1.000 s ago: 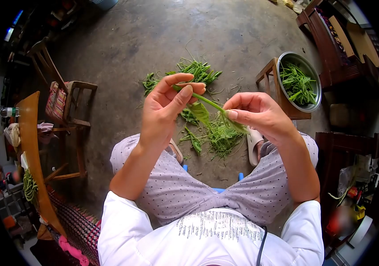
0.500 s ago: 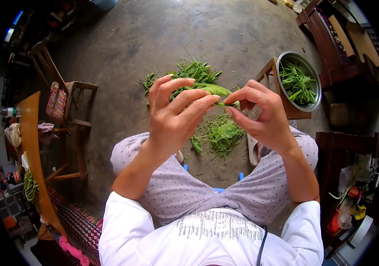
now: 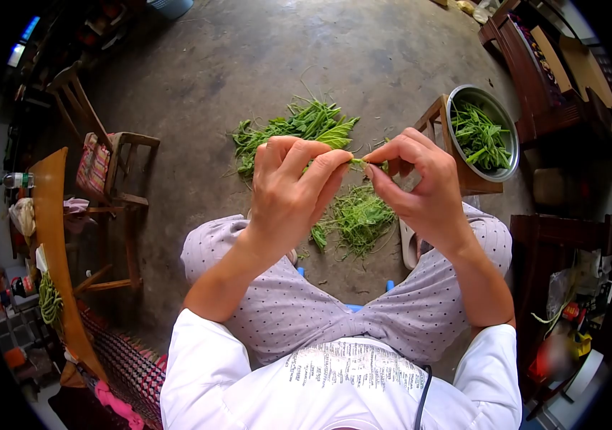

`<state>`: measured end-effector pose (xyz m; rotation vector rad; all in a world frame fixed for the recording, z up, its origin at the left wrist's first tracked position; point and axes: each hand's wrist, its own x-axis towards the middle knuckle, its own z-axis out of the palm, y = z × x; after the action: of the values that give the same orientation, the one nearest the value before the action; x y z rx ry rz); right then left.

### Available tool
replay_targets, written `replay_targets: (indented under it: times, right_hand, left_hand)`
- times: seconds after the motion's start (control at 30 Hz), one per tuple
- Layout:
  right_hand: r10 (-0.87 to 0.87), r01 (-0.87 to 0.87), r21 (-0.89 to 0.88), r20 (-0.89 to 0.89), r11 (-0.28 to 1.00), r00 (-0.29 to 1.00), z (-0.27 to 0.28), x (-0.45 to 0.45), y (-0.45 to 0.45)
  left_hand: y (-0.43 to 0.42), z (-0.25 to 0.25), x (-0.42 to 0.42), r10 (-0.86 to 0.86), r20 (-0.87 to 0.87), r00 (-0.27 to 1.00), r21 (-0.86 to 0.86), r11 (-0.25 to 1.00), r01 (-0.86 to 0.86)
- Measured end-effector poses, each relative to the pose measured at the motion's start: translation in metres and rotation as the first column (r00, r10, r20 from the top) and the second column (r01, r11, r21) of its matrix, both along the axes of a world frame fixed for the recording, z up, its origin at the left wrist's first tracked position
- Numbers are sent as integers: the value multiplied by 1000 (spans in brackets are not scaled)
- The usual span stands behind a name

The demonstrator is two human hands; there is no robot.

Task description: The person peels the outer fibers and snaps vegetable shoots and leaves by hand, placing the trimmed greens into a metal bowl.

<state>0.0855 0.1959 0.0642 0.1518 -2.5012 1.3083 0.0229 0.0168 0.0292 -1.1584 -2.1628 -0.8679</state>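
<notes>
Between my two hands stretches a short piece of green stem [image 3: 357,162]. My left hand [image 3: 288,183] pinches one end, its fingers curled; a green leaf [image 3: 337,136] shows just beyond those fingers. My right hand [image 3: 421,179] pinches the other end between thumb and forefinger. Behind my left hand, a pile of leafy green stems [image 3: 309,118] lies on the floor. Nearer to me, below the hands, sits a heap of thin, stringy green scraps [image 3: 362,221]. At the right, a metal basin [image 3: 514,147] holds cut green stems [image 3: 479,135].
The basin rests on a wooden stool [image 3: 484,186]. To the left are a wooden chair [image 3: 134,137] and a wooden table edge [image 3: 51,215]. Dark wooden furniture [image 3: 528,107] stands at the right. My knees [image 3: 209,247] flank the scraps on the concrete floor [image 3: 220,64].
My left hand has turned and its fingers have curled in more. The leaf has shifted from beside the fingertips to beyond them. My right hand has barely moved.
</notes>
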Motion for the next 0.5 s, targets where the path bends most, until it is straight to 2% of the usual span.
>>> replay_targets:
  times: [0.23, 0.27, 0.33, 0.37, 0.43, 0.47, 0.5]
  right_hand:
    - [-88, 86, -58, -31, 995, 996, 0, -1, -15]
    - [-84, 80, -110, -26, 991, 996, -1, -2, -16]
    - [-79, 74, -161, -24, 984, 997, -5, -4, -17]
    - [-64, 62, -233, 1, 970, 998, -7, -5, -17]
    - [-46, 51, -304, 22, 951, 999, -9, -6, -19]
    - [-24, 61, -447, 88, 892, 996, -10, -7, -20]
    - [9, 81, -578, 151, 812, 988, -10, -7, -21]
  left_hand:
    - [6, 2, 2, 7, 100, 995, 213, 977, -28]
    - [7, 3, 4, 7, 99, 995, 213, 977, -28]
    - [8, 5, 10, -65, 398, 915, 338, 938, -80]
    - [8, 4, 9, -65, 397, 916, 338, 938, -80]
    - [5, 3, 5, -212, 543, 813, 428, 902, -51]
    - [4, 1, 3, -211, 541, 814, 428, 902, -50]
    - [3, -2, 1, -372, 637, 675, 546, 836, -55]
